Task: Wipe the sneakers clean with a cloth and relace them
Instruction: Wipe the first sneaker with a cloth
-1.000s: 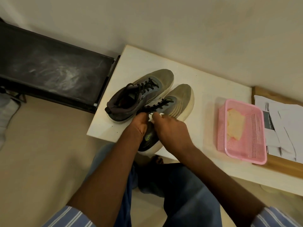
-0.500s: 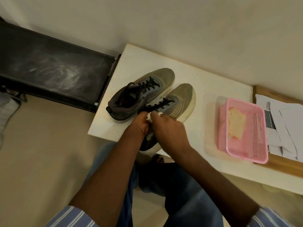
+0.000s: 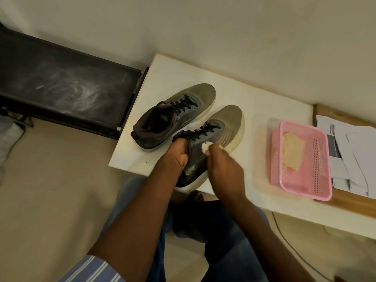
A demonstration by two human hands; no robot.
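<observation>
**Cloth on the near sneaker, at a white table by the wall**

We sit at a white table (image 3: 183,82) pushed against a pale wall (image 3: 223,27), our knees in blue trousers (image 3: 234,237) under its near edge. The floor (image 3: 50,190) is beige.

Two olive-grey sneakers with black laces stand side by side on the tabletop, toes pointing to about 1 o'clock. The far sneaker (image 3: 177,117) sits untouched, just beside the near sneaker (image 3: 221,129), whose heel overhangs the table's near edge.

Our left hand (image 3: 175,155) curls around the near sneaker's collar, gripping it. Our right hand (image 3: 225,169) pinches a small white cloth (image 3: 206,147) in its curled fingers and presses it to the shoe's side, just below the laces.

At 3 o'clock from the shoes, well apart from them, a pink basket (image 3: 317,180) rests on the table with a yellowish rag (image 3: 293,153) inside. Beyond it, at the far right, papers (image 3: 350,151) lie on a wooden board (image 3: 350,204). At 9 to 10 o'clock a dark, dusty treadmill belt (image 3: 61,84) stands against the table's left edge. A thin cable (image 3: 293,247) trails on the floor at 5 o'clock.
</observation>
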